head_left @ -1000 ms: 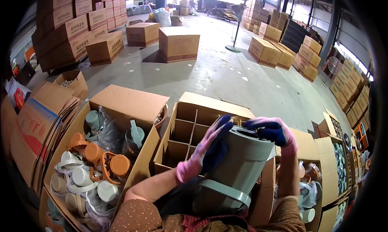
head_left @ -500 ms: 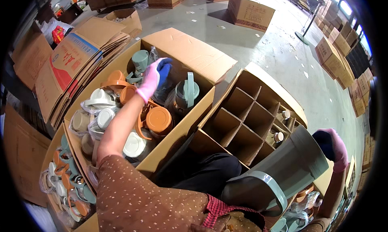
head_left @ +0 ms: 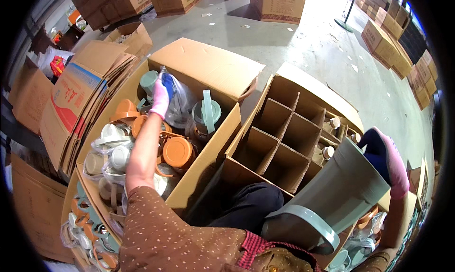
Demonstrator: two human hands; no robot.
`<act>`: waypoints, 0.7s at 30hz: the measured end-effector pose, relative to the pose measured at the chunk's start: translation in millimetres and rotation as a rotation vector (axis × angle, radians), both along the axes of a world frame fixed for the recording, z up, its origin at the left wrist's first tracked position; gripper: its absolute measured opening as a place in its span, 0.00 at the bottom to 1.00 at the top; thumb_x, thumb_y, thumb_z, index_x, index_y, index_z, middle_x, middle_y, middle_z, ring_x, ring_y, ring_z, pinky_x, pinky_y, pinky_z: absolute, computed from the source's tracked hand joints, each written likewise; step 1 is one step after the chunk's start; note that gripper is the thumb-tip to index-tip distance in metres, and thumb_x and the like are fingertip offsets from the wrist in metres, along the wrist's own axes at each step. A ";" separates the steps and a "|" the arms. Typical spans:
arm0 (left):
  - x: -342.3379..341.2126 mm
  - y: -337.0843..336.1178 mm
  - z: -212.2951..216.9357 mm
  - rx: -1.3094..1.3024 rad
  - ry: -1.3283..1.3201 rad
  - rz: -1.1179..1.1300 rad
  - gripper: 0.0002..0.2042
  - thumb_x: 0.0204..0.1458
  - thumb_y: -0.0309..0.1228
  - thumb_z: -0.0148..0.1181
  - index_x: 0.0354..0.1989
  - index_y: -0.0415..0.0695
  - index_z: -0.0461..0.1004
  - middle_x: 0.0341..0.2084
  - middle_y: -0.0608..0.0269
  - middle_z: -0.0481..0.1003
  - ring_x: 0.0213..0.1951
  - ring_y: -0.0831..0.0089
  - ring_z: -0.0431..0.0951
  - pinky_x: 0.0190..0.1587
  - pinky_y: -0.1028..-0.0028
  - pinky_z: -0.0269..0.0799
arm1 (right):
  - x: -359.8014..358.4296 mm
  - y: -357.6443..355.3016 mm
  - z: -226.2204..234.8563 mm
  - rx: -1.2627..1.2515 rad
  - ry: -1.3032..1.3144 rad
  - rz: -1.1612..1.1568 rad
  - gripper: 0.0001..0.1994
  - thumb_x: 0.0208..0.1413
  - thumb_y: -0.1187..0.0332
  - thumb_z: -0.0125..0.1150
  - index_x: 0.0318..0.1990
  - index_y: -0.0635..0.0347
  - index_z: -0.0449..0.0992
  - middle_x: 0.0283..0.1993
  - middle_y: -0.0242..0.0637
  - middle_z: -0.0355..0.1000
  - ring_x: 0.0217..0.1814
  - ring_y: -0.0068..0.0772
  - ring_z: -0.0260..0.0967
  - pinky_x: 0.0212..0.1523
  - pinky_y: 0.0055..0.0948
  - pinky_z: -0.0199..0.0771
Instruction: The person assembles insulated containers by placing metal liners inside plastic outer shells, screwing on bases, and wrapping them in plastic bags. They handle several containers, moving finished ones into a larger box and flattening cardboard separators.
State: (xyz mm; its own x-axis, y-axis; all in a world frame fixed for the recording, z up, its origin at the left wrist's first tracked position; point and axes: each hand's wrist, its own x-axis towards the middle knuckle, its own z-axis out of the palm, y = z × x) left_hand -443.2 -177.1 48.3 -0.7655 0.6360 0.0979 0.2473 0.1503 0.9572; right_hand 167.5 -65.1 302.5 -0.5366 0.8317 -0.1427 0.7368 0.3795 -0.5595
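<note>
Vs 1 s ago: L hand [head_left: 161, 99] off grey-green jug [head_left: 334, 191], now in L ctn [head_left: 213, 148], fingers closed on clear bag [head_left: 182, 106]. Jug tilted at lap; R hand [head_left: 385, 163] at upper end, fingers part-hidden, can't tell grip. L ctn: orange/white/green lidded jugs [head_left: 177, 151]. Divided ctn [head_left: 260, 141]: few white-topped items [head_left: 328, 152].

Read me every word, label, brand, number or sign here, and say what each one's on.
I don't copy out wording, but here's where print shows:
Flattened carton at left: large red characters, plus a blue band.
Closed carton at upper left: a row of dark characters.
Closed carton at top centre: print too small to read.
Closed carton at upper right: print too blurred to read.
Large grey-green container: none visible.
</note>
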 end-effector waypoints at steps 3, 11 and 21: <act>71.1 12.7 68.1 0.227 -0.306 -0.302 0.09 0.64 0.33 0.47 0.39 0.46 0.74 0.34 0.72 0.73 0.37 0.86 0.71 0.39 0.80 0.69 | 11.7 27.0 -24.9 -0.182 0.081 0.085 0.09 0.43 0.71 0.66 0.30 0.64 0.73 0.24 0.28 0.67 0.30 0.16 0.60 0.32 0.23 0.64; 301.5 124.8 175.5 0.291 0.942 -0.993 0.10 0.49 0.22 0.53 0.40 0.38 0.72 0.32 0.54 0.74 0.35 0.62 0.74 0.41 0.70 0.69 | 33.0 85.6 -110.4 -0.561 1.142 0.243 0.16 0.67 0.62 0.45 0.55 0.63 0.68 0.38 0.38 0.74 0.37 0.30 0.73 0.41 0.28 0.73; 487.9 183.6 198.5 0.801 0.849 -1.254 0.14 0.47 0.27 0.62 0.43 0.37 0.72 0.36 0.53 0.74 0.33 0.65 0.74 0.37 0.70 0.70 | 98.1 99.9 -152.7 0.280 0.710 -0.423 0.06 0.56 0.73 0.56 0.40 0.59 0.76 0.23 0.40 0.73 0.23 0.33 0.70 0.26 0.35 0.71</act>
State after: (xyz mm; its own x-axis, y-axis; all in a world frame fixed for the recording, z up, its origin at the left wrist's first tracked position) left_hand 44.8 6.5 246.9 0.5559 0.3545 0.7519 0.2708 -0.9324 0.2393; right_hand 265.7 34.8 149.8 -0.0593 0.9357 0.3478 0.3591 0.3451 -0.8672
